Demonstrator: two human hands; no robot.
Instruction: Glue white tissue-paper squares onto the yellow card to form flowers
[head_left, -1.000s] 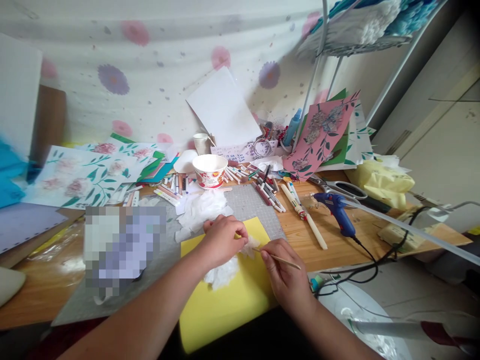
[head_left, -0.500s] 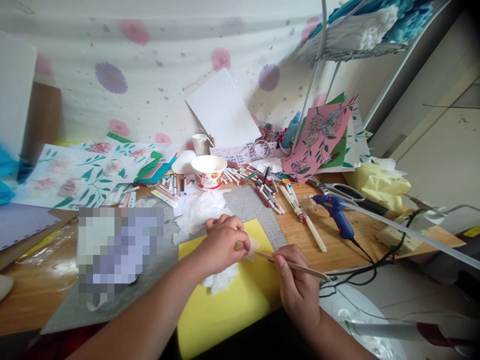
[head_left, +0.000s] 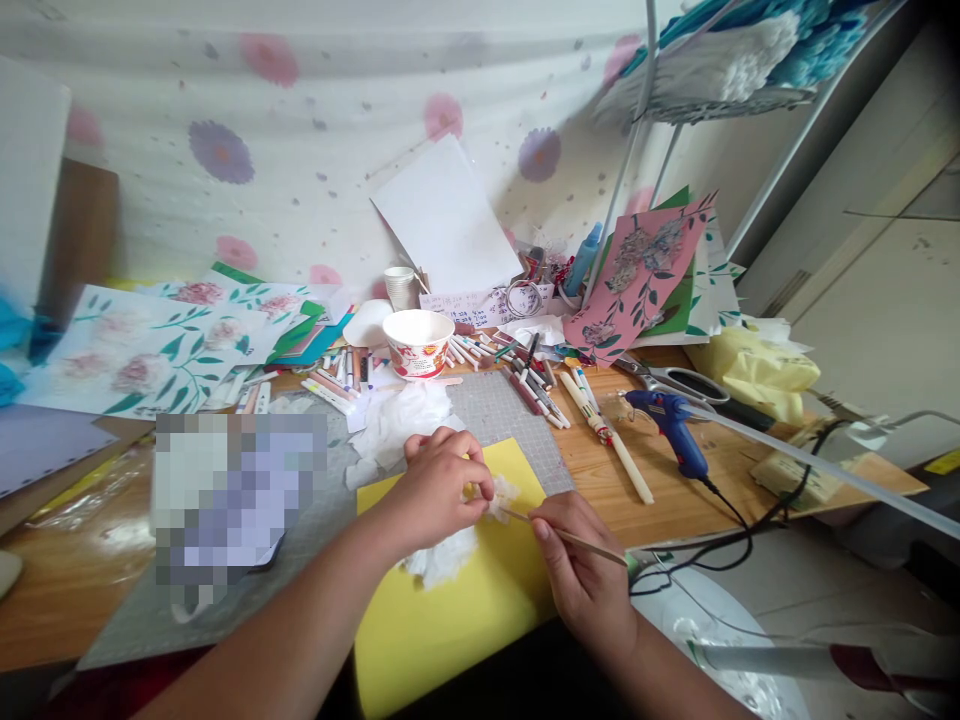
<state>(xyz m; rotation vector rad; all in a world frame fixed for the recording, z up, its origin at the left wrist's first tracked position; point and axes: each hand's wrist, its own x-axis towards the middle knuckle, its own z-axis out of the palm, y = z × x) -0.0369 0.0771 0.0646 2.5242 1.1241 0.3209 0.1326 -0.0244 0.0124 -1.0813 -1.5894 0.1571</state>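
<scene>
Left hand (head_left: 444, 490) at tissue (head_left: 504, 496), grip unclear; right hand (head_left: 586, 580) pinching slanted stick (head_left: 594, 549), tip leftward.

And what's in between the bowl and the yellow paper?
In the head view, a crumpled white heap, maybe tissue, lies between the bowl and the yellow paper, on the grey mat.
</scene>
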